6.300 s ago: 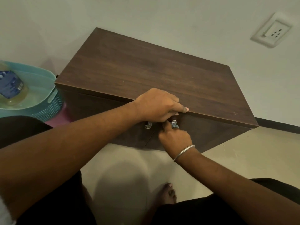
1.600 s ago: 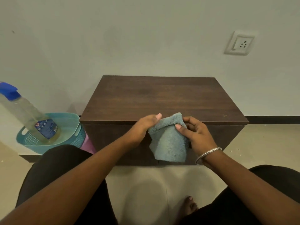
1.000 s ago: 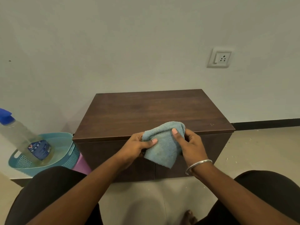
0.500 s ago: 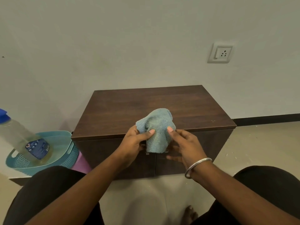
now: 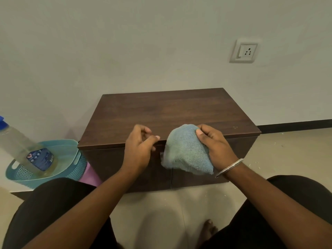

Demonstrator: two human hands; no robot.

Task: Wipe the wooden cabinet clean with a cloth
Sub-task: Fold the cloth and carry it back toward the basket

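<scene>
The cabinet [image 5: 168,115] stands on the floor [image 5: 287,150] with its back against the wall [image 5: 143,42]. Its dark top is bare from the back edge to near the front edge, and its right side has open floor beside it. The cloth [image 5: 186,151], blue-grey and bunched, hangs in front of the cabinet's front edge, over the top of the doors near the middle seam. The right hand [image 5: 215,146] grips the cloth from the right, fingers curled round it and thumb pressed on its top; a bangle [image 5: 229,168] sits on that wrist. The left hand [image 5: 139,150] is just left of the cloth, at the cabinet's front edge, fingers loosely curled and holding nothing, apart from the cloth.

Left of the cabinet, near its left side, a teal basket [image 5: 71,169] holds a bottle [image 5: 23,150] of yellowish liquid that leans leftward; its blue cap is cut by the picture edge. The bottle's dark blue label is too small to read. Something pink [image 5: 88,175] shows between basket and cabinet.

Above and right of the cabinet, a socket [image 5: 245,51] sits on the wall.
</scene>
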